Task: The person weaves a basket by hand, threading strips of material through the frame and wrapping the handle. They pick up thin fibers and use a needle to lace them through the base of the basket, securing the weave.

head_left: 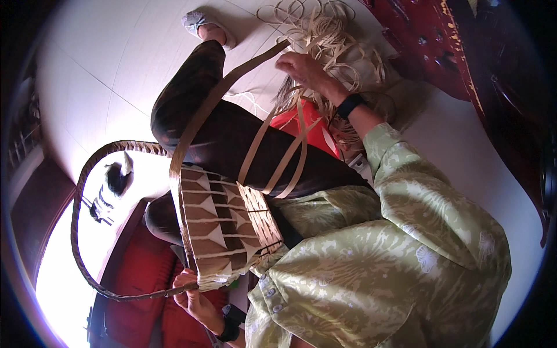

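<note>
A partly woven basket [214, 226] of tan strips rests across my lap, with a long dark braided handle [81, 197] looping out to the left. My left hand [192, 298] grips the handle by the basket's lower corner. Several loose flat strips [249, 156] rise from the basket over my dark-clad leg; the longest reaches up past the knee. My right hand [299, 69] is raised near that strip's free end, fingers curled; what they hold, if anything, I cannot make out.
A tangled heap of strips [313, 26] lies on the tiled floor [104, 69] beside a red object [313, 133]. Dark red glossy furniture [487, 87] stands at the right, red padded shapes [133, 255] at the left. What looks like a black-and-white animal [113, 185] is beyond the handle.
</note>
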A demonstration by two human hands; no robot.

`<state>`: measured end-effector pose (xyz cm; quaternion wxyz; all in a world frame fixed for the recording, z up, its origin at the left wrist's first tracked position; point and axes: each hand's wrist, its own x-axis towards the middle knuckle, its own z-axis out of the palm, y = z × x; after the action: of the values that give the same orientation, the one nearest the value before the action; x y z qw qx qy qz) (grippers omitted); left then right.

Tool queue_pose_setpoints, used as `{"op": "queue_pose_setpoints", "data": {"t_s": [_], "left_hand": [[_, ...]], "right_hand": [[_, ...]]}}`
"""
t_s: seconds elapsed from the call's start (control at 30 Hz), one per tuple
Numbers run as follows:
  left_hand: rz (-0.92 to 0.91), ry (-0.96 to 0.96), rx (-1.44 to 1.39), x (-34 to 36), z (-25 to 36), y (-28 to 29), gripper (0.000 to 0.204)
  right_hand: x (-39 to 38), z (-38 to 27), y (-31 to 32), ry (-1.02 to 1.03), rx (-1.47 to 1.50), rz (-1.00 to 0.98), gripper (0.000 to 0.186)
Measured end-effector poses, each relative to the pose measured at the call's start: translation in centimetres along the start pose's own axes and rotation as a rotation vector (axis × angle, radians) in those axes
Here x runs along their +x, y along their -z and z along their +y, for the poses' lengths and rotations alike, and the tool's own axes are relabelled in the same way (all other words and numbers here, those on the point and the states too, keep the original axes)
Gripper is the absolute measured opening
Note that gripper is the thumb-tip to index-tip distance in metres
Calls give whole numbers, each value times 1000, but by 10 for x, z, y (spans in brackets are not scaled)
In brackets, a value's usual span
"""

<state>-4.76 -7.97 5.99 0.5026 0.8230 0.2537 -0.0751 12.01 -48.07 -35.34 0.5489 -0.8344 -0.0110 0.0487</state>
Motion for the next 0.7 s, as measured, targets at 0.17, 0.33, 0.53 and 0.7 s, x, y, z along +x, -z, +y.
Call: {"op": "queue_pose_setpoints", "data": {"t_s": [0.17, 0.33, 0.53, 0.7], "left_hand": [[77, -19, 48, -7, 1, -5, 27], [108, -55, 7, -6, -5, -6, 28], [131, -38, 36, -5, -14, 3, 31], [110, -63, 12, -2, -18, 7, 36]], "right_hand": [[-11, 82, -65, 49, -125, 23, 22], [-72, 172, -46, -277, -394, 69, 13], [-118, 151, 8, -543, 100, 206, 12], [-74, 91, 8, -685, -27, 256, 15]]}}
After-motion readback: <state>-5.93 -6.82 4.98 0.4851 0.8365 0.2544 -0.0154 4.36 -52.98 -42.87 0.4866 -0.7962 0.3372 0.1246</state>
